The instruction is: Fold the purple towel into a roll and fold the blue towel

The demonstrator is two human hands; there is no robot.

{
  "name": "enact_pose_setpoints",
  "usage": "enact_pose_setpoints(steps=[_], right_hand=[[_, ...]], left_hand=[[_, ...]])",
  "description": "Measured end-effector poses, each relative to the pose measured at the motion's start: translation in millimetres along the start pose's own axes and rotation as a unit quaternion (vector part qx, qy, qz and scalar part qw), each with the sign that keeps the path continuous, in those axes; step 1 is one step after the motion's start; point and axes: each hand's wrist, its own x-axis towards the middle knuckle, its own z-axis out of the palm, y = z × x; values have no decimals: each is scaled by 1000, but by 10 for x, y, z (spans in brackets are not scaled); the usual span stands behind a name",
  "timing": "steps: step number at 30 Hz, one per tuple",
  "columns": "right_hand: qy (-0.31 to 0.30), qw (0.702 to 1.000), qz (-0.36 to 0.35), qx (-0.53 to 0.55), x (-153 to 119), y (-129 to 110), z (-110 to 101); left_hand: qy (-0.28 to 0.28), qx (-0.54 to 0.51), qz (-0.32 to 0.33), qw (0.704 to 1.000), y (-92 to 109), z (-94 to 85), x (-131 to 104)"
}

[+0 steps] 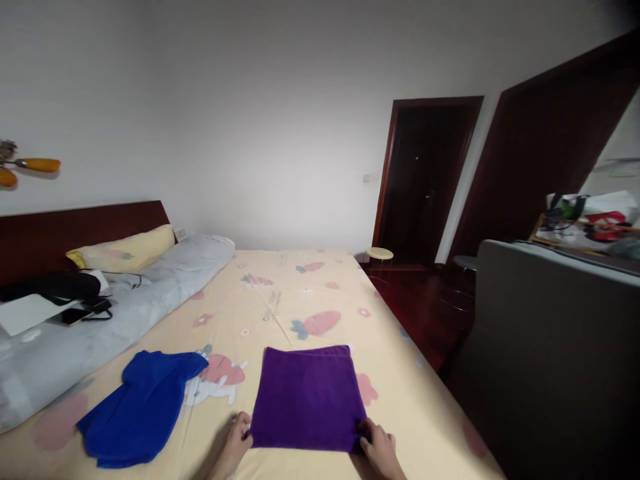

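A purple cloth (309, 399), folded into a near square, lies flat on the bed in front of me. My left hand (237, 441) pinches its near left corner between thumb and fingers. At the near right corner, my right hand (379, 448) grips the cloth the same way. The far edge shows two layers slightly out of line. To the left of my left hand lies a crumpled blue cloth (145, 407), apart from the purple one.
The bed sheet (280, 293) is cream with carrot and rabbit prints. A rolled grey quilt (150, 300), a yellow pillow (125, 248) and a phone (76, 316) are at the left. A dark grey panel (545, 353) stands right of the bed; a round stool (379, 254) stands beyond.
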Motion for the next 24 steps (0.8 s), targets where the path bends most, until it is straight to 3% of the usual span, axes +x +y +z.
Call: enact_pose_setpoints(steps=[6,11,14,17,20,24], right_hand=[[40,998,-23,-36,34,-10,12],[142,979,-118,-84,-188,35,68],[152,972,-149,-96,-269,57,61],[152,975,-102,-128,-296,-2,62],[165,972,-80,-146,-311,-236,228],[187,950,-225,-110,-355,-725,722]], left_hand=[[8,42,-7,999,133,13,25],[28,100,42,994,198,-25,-161],[-11,169,90,981,200,-56,-189],[-44,214,74,973,263,-36,-193],[-36,210,76,974,520,142,-270],[-80,139,200,966,1019,606,-474]])
